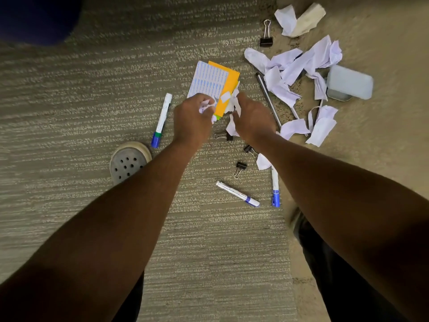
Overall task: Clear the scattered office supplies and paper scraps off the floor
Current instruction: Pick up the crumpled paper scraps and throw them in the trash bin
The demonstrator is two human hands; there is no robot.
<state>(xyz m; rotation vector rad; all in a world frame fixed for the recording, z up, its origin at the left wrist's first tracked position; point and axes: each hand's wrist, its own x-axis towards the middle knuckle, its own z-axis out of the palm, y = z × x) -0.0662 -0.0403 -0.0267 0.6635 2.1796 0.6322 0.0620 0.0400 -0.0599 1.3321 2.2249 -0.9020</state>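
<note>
My left hand (192, 120) is closed on a crumpled white paper scrap (205, 106). My right hand (251, 118) grips more torn white scraps (233, 101) just beside it. Both hands hover over an orange card and a printed label sheet (209, 79) lying on the carpet. More torn paper scraps (294, 66) lie scattered to the right. Three white markers with blue caps rest on the floor: one left of my hands (162, 117), one lower down (238, 194), one partly under my right forearm (275, 187). Several black binder clips (240, 169) lie around.
A grey perforated shoe toe (127, 162) sits at lower left. A translucent plastic box (348, 83) lies at the right among scraps, a thin dark pen (267, 96) beside them. A dark blue object (34, 17) fills the top left corner. Grey carpet (92, 89) stretches left.
</note>
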